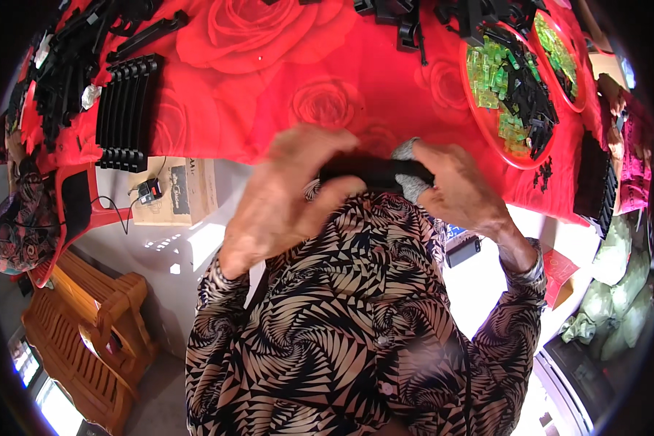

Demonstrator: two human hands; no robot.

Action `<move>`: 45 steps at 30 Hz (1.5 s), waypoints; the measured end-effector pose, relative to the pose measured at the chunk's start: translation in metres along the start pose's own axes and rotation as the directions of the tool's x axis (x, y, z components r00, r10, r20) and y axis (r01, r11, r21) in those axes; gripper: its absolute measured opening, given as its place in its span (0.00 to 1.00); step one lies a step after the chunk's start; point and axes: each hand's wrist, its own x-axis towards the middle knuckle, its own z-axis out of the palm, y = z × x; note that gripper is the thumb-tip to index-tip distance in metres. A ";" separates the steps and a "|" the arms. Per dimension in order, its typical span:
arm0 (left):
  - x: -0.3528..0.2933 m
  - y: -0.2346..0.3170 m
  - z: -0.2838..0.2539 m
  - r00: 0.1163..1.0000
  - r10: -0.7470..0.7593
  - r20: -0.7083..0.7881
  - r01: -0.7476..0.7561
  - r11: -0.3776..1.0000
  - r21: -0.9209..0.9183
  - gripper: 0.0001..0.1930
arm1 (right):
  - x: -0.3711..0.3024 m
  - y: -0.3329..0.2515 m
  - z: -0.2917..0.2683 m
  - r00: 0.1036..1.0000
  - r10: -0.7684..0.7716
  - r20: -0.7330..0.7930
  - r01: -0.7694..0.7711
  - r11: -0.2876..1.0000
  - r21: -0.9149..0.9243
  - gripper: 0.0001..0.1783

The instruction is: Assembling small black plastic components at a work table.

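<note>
Both my hands hold one long black plastic bar (374,171) crosswise in front of my chest, just at the near edge of the table. My left hand (287,196) wraps its left end, thumb under and fingers curled over the top. My right hand (454,190) grips the right end; grey fabric sleeves cover its thumb and a fingertip. The middle of the bar shows between the hands, its ends are hidden in my palms.
A red rose-print cloth (269,80) covers the table. A row of black bars (127,109) lies at left, with a heap of black parts (65,58) behind. Red round trays (512,91) with green and black pieces stand at right. Wooden bench (94,327) lower left.
</note>
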 end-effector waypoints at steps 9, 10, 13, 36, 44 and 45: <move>0.002 -0.025 -0.009 0.950 -0.303 -0.077 0.138 0.628 -0.766 0.30 | 0.004 0.002 0.012 0.953 0.046 -0.300 0.050 0.951 0.307 0.18; 0.002 -0.026 -0.006 0.957 -0.287 -0.038 0.137 0.565 -0.814 0.28 | 0.004 0.000 0.013 0.955 0.065 -0.288 0.036 0.943 0.332 0.18; 0.008 -0.028 0.004 0.960 -0.266 -0.090 0.052 0.485 -0.873 0.25 | 0.004 -0.007 0.010 0.973 0.085 -0.215 -0.002 0.933 0.361 0.18; 0.006 0.010 -0.021 0.983 -0.136 -0.122 0.070 0.896 -0.438 0.13 | 0.034 -0.048 0.084 0.991 0.025 -0.129 0.089 0.600 0.795 0.10; 0.024 0.017 -0.020 0.996 0.052 -0.074 -0.079 0.903 -0.423 0.09 | 0.026 -0.056 0.067 1.000 0.023 0.019 -0.026 0.392 0.920 0.19; 0.025 0.021 -0.020 0.999 0.035 -0.042 -0.050 0.895 -0.444 0.09 | 0.024 -0.054 0.069 1.000 0.023 -0.001 -0.008 0.384 0.923 0.19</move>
